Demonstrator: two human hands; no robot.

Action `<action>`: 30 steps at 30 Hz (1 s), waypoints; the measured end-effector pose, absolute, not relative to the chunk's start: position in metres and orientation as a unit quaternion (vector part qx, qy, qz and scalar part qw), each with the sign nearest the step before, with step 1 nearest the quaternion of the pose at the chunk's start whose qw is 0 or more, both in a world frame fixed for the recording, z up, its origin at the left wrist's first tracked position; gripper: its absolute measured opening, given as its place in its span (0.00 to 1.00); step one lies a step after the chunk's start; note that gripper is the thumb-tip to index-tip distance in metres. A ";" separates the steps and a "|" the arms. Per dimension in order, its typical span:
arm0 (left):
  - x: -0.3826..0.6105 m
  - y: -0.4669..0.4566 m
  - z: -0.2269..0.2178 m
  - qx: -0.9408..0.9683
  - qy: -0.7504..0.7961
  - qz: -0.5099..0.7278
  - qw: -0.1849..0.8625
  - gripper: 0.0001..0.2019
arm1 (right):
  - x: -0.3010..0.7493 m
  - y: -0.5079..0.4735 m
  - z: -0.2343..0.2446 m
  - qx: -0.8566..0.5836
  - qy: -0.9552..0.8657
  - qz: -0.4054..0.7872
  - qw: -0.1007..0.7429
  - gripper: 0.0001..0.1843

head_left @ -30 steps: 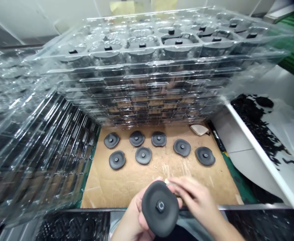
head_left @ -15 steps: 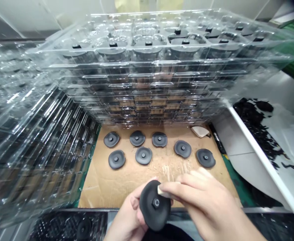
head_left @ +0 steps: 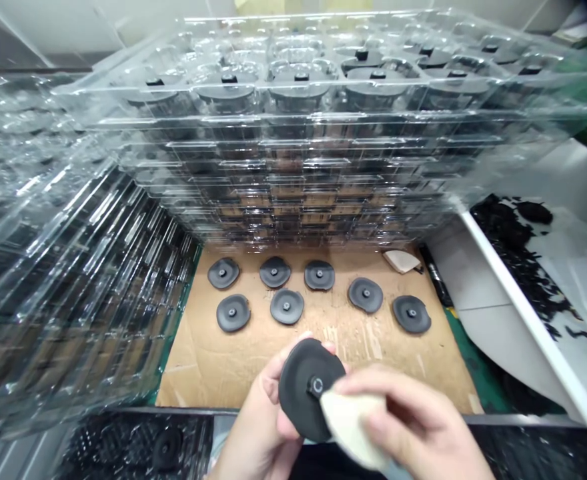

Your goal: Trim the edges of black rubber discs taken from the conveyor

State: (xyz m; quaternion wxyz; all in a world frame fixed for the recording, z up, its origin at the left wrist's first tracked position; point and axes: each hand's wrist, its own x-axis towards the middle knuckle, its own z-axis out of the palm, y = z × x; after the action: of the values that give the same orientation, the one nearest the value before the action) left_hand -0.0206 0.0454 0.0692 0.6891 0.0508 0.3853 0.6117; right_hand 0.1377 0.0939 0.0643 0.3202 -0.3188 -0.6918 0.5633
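Observation:
My left hand [head_left: 268, 407] grips a black rubber disc [head_left: 298, 387] by its edge. The disc is tilted up toward me and has a raised centre hub with a light ring on top. In my right hand [head_left: 418, 420] is a cream, fan-shaped pad [head_left: 353, 427], pinched between thumb and fingers. Its narrow end touches the disc or lies just in front of it beside the hub; I cannot tell which. Several similar discs lie hub-up beyond my hands, the nearest being one black disc [head_left: 287, 307] on the cardboard sheet [head_left: 198, 373].
Stacked transparent plastic trays [head_left: 298, 133] holding discs rise behind the cardboard. More trays [head_left: 73, 267] stand on the left. A second cream pad [head_left: 401, 261] and a black marker-like stick [head_left: 434, 275] lie at the back right. Black scraps [head_left: 518, 260] fill part of a white-edged bin.
My right hand has turned and moved down from the disc's upper right edge to beside the hub, showing the pad's broad face. The disc has shifted slightly upward in my left hand.

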 end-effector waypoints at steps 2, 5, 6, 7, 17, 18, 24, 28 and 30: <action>-0.019 0.045 0.068 0.056 0.390 0.613 0.685 0.29 | 0.142 0.097 0.056 -0.390 -0.636 0.547 0.379 0.11; -0.017 0.045 0.067 0.051 0.400 0.601 0.690 0.29 | 0.141 0.094 0.060 -0.452 -0.660 0.454 0.393 0.11; -0.017 0.044 0.067 0.049 0.401 0.596 0.694 0.30 | 0.138 0.093 0.065 -0.438 -0.694 0.418 0.390 0.11; -0.017 0.043 0.066 0.050 0.403 0.591 0.697 0.29 | 0.135 0.091 0.071 -0.408 -0.730 0.382 0.392 0.12; -0.016 0.041 0.059 0.061 0.411 0.542 0.730 0.23 | 0.109 0.094 0.094 -0.274 -0.825 0.350 0.349 0.15; -0.016 0.043 0.062 0.057 0.403 0.543 0.734 0.21 | 0.110 0.094 0.093 -0.255 -0.826 0.359 0.351 0.14; -0.020 0.041 0.079 0.025 0.418 0.542 0.729 0.30 | 0.139 0.089 0.090 -0.312 -0.864 0.325 0.223 0.10; -0.023 0.037 0.076 0.035 0.417 0.515 0.748 0.19 | 0.138 0.094 0.095 -0.315 -0.883 0.202 0.282 0.12; -0.024 0.036 0.071 0.050 0.408 0.492 0.767 0.15 | 0.132 0.104 0.098 -0.229 -0.897 0.233 0.296 0.13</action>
State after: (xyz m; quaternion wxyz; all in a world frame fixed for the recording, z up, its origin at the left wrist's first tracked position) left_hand -0.0243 0.0364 0.0709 0.7674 0.0498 0.4085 0.4916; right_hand 0.1321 0.1040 0.0981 0.2962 -0.2292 -0.8975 0.2330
